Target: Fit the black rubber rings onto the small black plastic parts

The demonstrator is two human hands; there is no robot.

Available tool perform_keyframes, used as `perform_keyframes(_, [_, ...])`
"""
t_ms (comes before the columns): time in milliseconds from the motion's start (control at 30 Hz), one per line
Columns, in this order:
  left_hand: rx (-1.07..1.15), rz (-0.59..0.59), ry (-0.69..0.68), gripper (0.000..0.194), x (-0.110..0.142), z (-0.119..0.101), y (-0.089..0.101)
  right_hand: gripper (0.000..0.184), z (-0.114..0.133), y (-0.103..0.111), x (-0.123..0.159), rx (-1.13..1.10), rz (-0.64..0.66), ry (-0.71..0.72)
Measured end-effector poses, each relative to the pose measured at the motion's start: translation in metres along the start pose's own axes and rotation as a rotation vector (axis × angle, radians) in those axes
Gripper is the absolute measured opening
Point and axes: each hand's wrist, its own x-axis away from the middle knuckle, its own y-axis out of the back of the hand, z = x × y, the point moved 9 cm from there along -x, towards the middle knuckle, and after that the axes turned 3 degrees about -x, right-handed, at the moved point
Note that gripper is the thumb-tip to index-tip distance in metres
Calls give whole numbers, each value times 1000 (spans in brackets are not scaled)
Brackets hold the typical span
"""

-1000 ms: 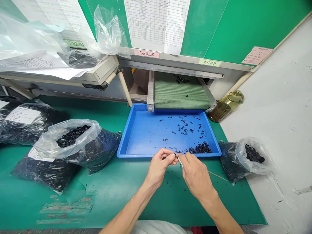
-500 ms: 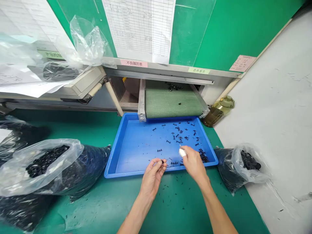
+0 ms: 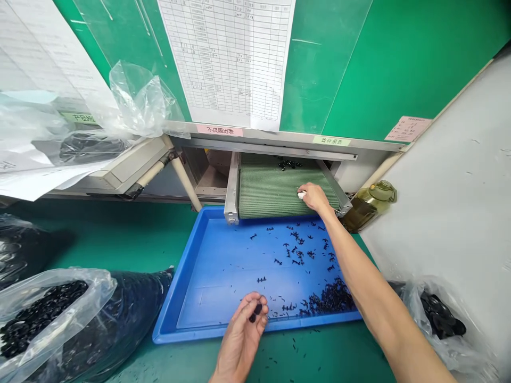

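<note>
Reading the head cam: my R hand (image 3: 315, 197) is out on the green mesh conveyor belt (image 3: 275, 194), fingers bunched narrow, tips down at the mesh, with a white finger wrap (image 3: 301, 195) on the leading tip. Can't tell if they're holding anything; nothing dark shows between them. A loose clump of small black plastic parts (image 3: 289, 165) sits further up the belt from those fingers, a short way off and slightly left. Clump's long axis runs across the belt, not along it. R hand is clearly the nearer one. L hand (image 3: 241, 338) is well back over the near edge of the blue plastic tray (image 3: 178, 271), fingers curled narrow, holding a small black piece (image 3: 255, 313) against them. Tray floor has scattered black parts (image 3: 297, 239), plus a denser heap (image 3: 329, 298) toward the front R corner. Black-filled plastic bags lie either side of the tray: one L (image 3: 131, 314), one R (image 3: 439, 319). Olive glass bottle (image 3: 369, 205) stands just R of the belt.
</note>
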Motion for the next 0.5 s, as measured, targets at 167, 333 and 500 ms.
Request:
perform_keyframes(167, [-115,80,-83,23,-4,-22,-26,28,43,-13,73,-160,138,131])
perform_keyframes(333, [-223,215,-179,30,2,-36,-62,16,94,-41,185,-543,390,170])
perform_keyframes(500, [-363,298,-161,26,17,-24,-71,14,104,-36,233,-519,360,143])
